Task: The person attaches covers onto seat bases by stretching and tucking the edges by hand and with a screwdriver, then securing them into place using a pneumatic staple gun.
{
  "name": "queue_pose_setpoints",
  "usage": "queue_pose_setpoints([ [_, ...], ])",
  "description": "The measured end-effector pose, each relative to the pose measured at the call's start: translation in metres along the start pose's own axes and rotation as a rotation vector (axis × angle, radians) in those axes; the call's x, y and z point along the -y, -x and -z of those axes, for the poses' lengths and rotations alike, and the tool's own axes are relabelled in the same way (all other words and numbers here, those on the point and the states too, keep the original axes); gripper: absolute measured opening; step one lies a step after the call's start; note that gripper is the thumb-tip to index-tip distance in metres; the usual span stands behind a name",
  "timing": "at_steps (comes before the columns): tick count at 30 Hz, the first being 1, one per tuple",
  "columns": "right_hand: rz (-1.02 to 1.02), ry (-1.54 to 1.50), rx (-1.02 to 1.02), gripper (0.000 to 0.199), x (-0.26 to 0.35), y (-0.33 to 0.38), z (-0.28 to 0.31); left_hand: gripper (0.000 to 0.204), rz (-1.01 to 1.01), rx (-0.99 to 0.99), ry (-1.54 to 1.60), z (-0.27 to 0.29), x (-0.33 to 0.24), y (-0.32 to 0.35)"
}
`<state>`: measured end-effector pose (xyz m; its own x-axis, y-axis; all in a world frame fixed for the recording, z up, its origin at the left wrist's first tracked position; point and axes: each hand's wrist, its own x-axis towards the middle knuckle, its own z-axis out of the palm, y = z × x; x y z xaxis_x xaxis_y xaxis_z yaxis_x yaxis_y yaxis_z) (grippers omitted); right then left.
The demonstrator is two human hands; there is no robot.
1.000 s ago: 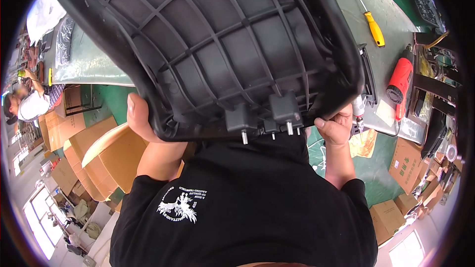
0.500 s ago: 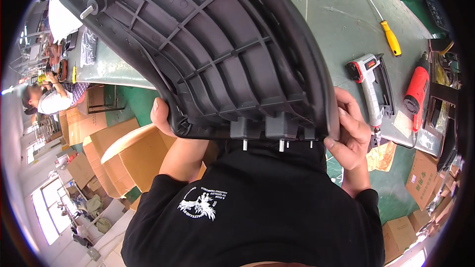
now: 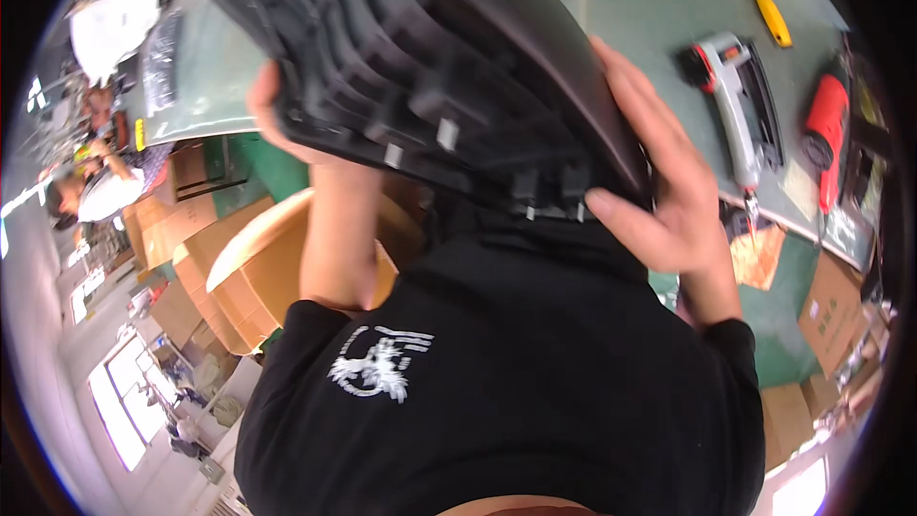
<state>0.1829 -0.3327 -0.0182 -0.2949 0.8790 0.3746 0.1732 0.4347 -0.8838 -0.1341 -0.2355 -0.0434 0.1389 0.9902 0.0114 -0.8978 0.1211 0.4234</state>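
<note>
I hold a large black ribbed plastic panel (image 3: 420, 57) up in front of my chest, tilted so its ribbed underside faces left and its smooth side faces right. My left hand (image 3: 272, 119) grips its lower left edge from below. My right hand (image 3: 659, 182) presses flat against the smooth right side, thumb under the bottom edge by the small clips.
A grey-green workbench (image 3: 650, 0) lies behind, carrying a yellow-handled screwdriver (image 3: 769, 10), a grey power tool (image 3: 735, 96) and a red tool (image 3: 826, 119). Open cardboard boxes (image 3: 258, 258) stand at my left. Another person (image 3: 95, 186) works at far left. More cartons (image 3: 836, 311) sit lower right.
The panel has turned and tilted further onto its edge, moving left. My right hand has slid up from the bottom corner onto the smooth side; my left hand stays on the lower edge.
</note>
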Motion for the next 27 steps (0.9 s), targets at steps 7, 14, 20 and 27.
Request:
queue_pose_setpoints([
  [7, -0.308, -0.399, -0.12, 0.066, -0.022, 0.019, -0.001, 0.045, 0.071, -0.263, -0.263, -0.019, -0.017, -0.013],
  [14, -0.526, -0.462, -0.227, 0.061, -0.059, 0.036, -0.013, 0.042, 0.037, -0.564, -0.404, -0.027, 0.011, -0.033],
  [20, -0.625, -0.535, -0.268, 0.053, -0.066, 0.037, -0.01, 0.045, 0.085, -0.592, -0.393, -0.019, 0.024, -0.039],
  [27, -0.567, -0.836, -0.458, 0.062, -0.068, 0.025, -0.008, 0.047, 0.028, -0.672, -0.402, -0.004, 0.034, -0.037],
])
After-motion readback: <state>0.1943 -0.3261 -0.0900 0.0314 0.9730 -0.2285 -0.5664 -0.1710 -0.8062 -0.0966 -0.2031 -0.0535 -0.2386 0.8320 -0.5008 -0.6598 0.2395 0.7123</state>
